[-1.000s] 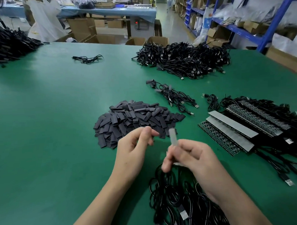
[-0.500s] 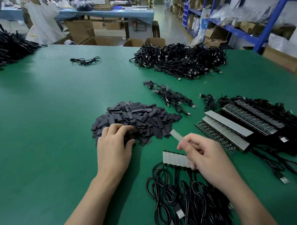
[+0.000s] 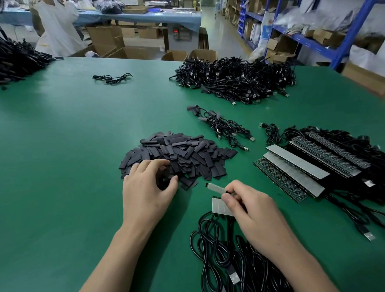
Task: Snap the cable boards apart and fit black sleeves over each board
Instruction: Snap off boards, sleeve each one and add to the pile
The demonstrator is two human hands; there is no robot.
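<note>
From the head view, the left hand (image 3: 148, 187) has come down from beside the board, where it hovered a second ago, and now sits on the near edge of the pile of black sleeves (image 3: 178, 155) on the green counter (image 3: 55, 151). Its fingers (image 3: 152, 164) are curled and the thumb is closing in on a sleeve (image 3: 164, 181). Whether it has one or several I cannot tell.

The right hand (image 3: 254, 211) pinches a single pale board (image 3: 216, 188) between thumb and forefinger. The board stood upright a second ago; now it is held low, its free end pointing toward the left hand. Just under that hand lies the strip of boards (image 3: 220, 205) not yet broken apart, its cables (image 3: 225, 254) trailing back toward the person.

This looks like the changeover from snapping to sleeving: one board is free and a sleeve is being fetched for it. More strips (image 3: 298, 170) are stacked to the right, so much of the job remains.
</note>
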